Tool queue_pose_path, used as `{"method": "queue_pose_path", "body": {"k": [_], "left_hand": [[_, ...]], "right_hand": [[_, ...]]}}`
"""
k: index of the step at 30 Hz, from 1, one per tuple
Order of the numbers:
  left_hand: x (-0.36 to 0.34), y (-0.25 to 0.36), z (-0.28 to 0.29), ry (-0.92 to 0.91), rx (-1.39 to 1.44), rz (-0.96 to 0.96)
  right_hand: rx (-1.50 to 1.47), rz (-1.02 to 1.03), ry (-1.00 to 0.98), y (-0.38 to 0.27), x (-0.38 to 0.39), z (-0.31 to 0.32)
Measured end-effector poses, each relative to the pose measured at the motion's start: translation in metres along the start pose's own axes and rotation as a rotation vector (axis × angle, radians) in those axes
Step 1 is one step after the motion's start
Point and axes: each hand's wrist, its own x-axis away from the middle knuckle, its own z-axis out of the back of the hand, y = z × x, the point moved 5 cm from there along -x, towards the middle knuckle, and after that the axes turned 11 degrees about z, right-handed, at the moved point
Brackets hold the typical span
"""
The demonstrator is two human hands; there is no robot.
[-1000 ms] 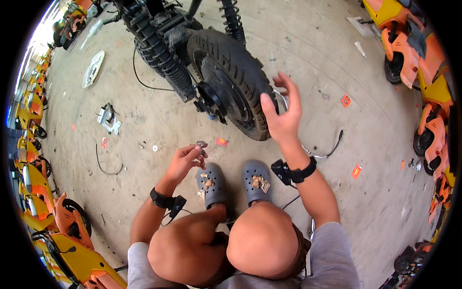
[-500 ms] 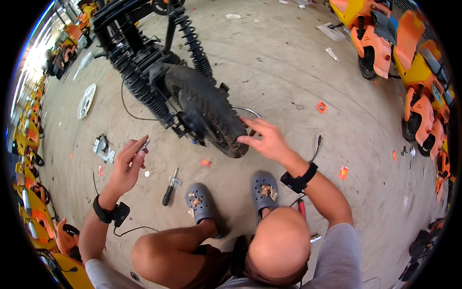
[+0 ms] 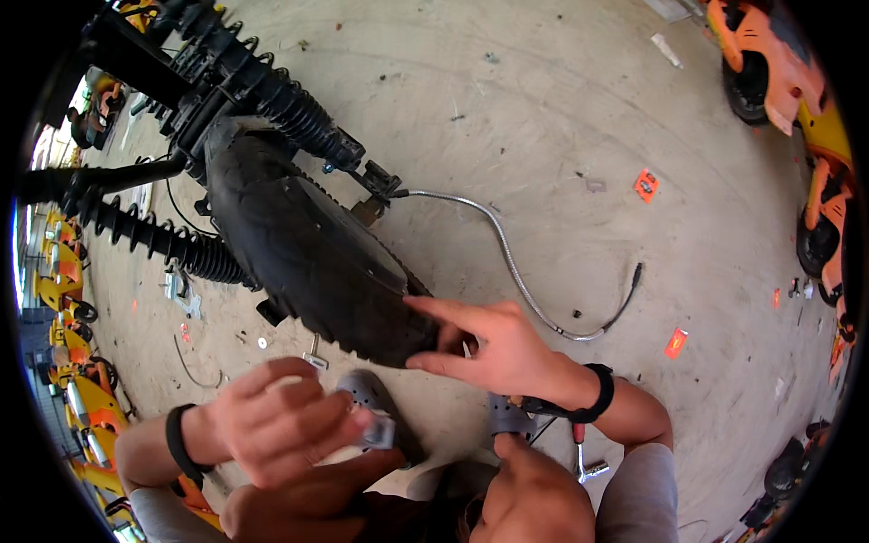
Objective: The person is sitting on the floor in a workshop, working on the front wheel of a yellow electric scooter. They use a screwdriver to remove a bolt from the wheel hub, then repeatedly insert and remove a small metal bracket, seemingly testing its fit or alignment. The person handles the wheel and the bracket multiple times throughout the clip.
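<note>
A black scooter wheel (image 3: 308, 253) stands in front of me between two coil shock absorbers (image 3: 281, 104). My right hand (image 3: 480, 348) grips the lower end of the tire, index finger and thumb on its tread and side. My left hand (image 3: 290, 425), blurred, is closed on a small metal piece (image 3: 378, 434) below the wheel, near my grey clog (image 3: 362, 392). A braided metal hose (image 3: 507, 253) runs from beside the axle across the floor to the right.
Orange and yellow scooters (image 3: 778, 72) line both sides. A red-handled tool (image 3: 577, 434) lies by my right knee. A metal bracket (image 3: 178, 290), a washer (image 3: 262, 343) and orange packets (image 3: 676, 343) lie scattered on the concrete floor.
The wheel and shocks now appear larger and further left, the tire more side-to-side in view. My right hand has settled onto the tire; my left hand has come rightward and lower with the metal piece.
</note>
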Motion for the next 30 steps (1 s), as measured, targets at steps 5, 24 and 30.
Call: {"method": "queue_pose_path", "body": {"k": [5, 24, 30], "left_hand": [[-0.053, -0.009, -0.018, 0.100, 0.074, 0.058], [-0.061, -0.074, 0.008, -0.360, -0.247, 0.480], [-0.061, -0.077, -0.009, -0.241, -0.346, 0.306]], "right_hand": [[-0.275, 0.042, -0.226, 0.011, -0.007, 0.020], [-0.812, -0.474, 0.352, 0.066, -0.004, 0.044], [-0.793, -0.559, 0.532, 0.124, 0.007, 0.044]]}}
